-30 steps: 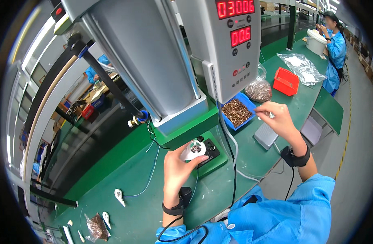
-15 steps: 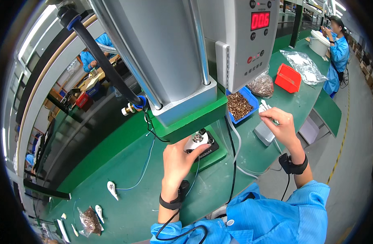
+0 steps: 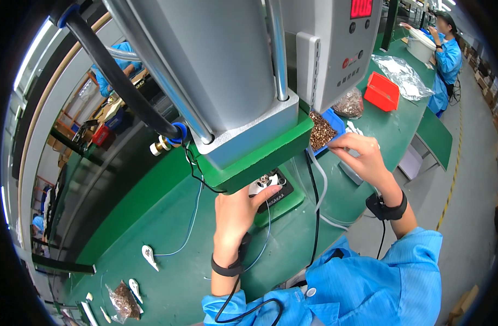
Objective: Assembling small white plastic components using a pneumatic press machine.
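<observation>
Your left hand point(image 3: 239, 214) lies flat, fingers on the small white part point(image 3: 258, 187) on the black fixture plate point(image 3: 279, 190). Right hand point(image 3: 363, 157) pinched shut just beside the blue tray of small brown metal parts point(image 3: 321, 130); can't tell what it holds.

Left hand point(image 3: 235, 214) flat, right hand point(image 3: 363, 157) pinched

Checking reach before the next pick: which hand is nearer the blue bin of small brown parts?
Right. The right hand sits at the blue bin's near edge; the left hand is at the press fixture.
</observation>
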{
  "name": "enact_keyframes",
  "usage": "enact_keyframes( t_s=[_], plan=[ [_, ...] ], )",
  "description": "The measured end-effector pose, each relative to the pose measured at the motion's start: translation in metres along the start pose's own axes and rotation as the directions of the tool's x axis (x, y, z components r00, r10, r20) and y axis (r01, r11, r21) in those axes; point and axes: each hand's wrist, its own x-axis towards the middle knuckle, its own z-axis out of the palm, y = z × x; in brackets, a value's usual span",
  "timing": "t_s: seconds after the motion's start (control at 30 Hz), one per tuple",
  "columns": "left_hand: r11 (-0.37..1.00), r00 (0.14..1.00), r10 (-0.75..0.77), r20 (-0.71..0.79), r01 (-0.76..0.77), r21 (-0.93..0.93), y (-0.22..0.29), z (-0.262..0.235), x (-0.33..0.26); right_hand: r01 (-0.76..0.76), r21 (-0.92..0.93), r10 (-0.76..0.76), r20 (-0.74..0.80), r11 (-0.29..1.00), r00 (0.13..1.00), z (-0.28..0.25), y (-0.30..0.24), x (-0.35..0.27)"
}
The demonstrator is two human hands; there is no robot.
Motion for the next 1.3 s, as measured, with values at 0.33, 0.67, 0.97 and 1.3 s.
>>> enact_keyframes(
  t_s=[0.33,0.67,0.97,1.3],
  plan=[
    [0.993,0.986,0.071,0.15,-0.084,0.081,-0.002,-0.006,0.014,-0.116,0.255,0.062,0.211,0.96,0.976,0.036,-0.03,0.037],
    [0.999,0.999,0.034,-0.014,-0.034,-0.01,-0.007,0.0,-0.001,-0.099,0.407,-0.091,0.423,0.908,0.902,0.085,-0.041,0.043],
    [0.994,0.996,0.019,0.093,-0.009,-0.109,-0.012,-0.001,0.001,-0.005,0.315,-0.164,0.505,0.949,0.847,0.079,-0.04,0.048],
    [0.989,0.993,0.051,0.104,-0.036,-0.142,-0.008,-0.008,-0.002,0.086,0.335,-0.243,0.463,0.938,0.852,0.081,-0.033,0.047]
  ],
)
